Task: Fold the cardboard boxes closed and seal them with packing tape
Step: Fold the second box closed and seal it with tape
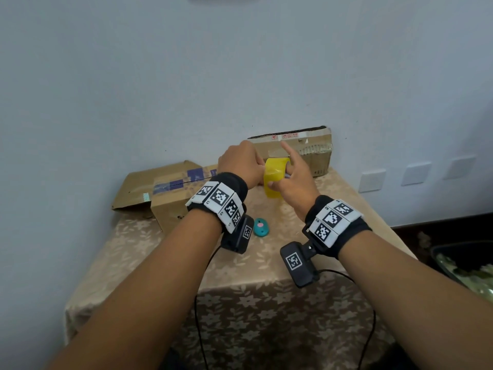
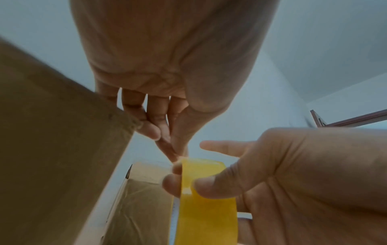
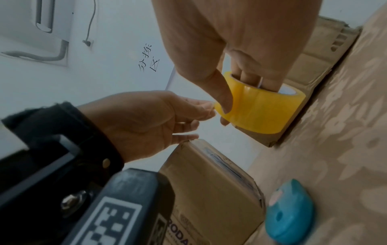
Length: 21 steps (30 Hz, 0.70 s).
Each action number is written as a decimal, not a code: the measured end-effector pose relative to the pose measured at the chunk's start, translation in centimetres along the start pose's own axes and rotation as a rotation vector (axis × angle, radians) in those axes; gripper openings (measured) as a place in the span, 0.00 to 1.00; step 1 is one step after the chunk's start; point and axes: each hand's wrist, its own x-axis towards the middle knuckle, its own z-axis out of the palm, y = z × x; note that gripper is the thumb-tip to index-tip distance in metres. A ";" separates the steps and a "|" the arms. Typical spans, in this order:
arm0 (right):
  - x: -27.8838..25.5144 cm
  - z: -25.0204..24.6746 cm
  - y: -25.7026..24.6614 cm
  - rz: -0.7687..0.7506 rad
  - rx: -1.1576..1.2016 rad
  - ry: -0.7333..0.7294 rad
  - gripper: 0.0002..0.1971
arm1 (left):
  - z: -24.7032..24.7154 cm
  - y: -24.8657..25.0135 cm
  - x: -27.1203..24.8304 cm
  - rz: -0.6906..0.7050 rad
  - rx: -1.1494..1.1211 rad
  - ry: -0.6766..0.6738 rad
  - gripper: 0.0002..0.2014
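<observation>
Above the surface, between the two cardboard boxes, the yellow tape roll hangs on the right hand, its grip curled through the core, thumb pressing outside. Beside the roll, the left hand pinches its loose tape end.

Yellow translucent tape roll, brown cardboard boxes with blue-purple tape strips, teal cutter with pink spot, beige floral-patterned tablecloth, black-and-white checkered wristbands, pale blue-grey wall.
</observation>
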 end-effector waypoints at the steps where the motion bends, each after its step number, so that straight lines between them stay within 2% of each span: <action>1: 0.2 0.0 0.1 -0.008 -0.007 0.002 0.52 | 0.0 0.1 -0.1 -0.006 0.014 0.016 0.04; 5: 0.3 0.2 0.1 -0.003 -0.043 0.008 0.50 | 0.4 0.3 -0.9 -0.007 0.034 0.056 0.07; 8: 0.4 0.4 0.1 -0.002 -0.124 0.047 0.49 | 0.1 0.5 -1.0 0.015 -0.100 0.061 0.10; 12: 0.4 -0.1 -0.1 0.024 -0.128 0.074 0.46 | -0.4 0.6 -1.2 0.101 -0.164 0.020 0.05; 15: 0.0 -0.3 0.0 0.039 -0.095 0.029 0.42 | -0.6 0.1 -1.0 0.057 -0.172 -0.032 0.19; 16: 0.0 -0.3 0.1 0.031 -0.104 0.013 0.40 | -0.8 0.1 -1.0 0.037 -0.174 -0.043 0.19; 18: 0.0 -0.3 0.1 0.016 -0.123 -0.007 0.34 | -1.2 0.1 -0.9 0.016 -0.198 -0.037 0.05; 19: 0.1 -0.3 0.1 0.012 -0.131 -0.007 0.32 | -1.3 0.1 -0.9 0.019 -0.209 -0.027 0.03; 21: 0.0 -0.2 -0.2 0.013 -0.141 -0.003 0.31 | -1.4 0.0 -0.8 0.013 -0.232 -0.026 0.08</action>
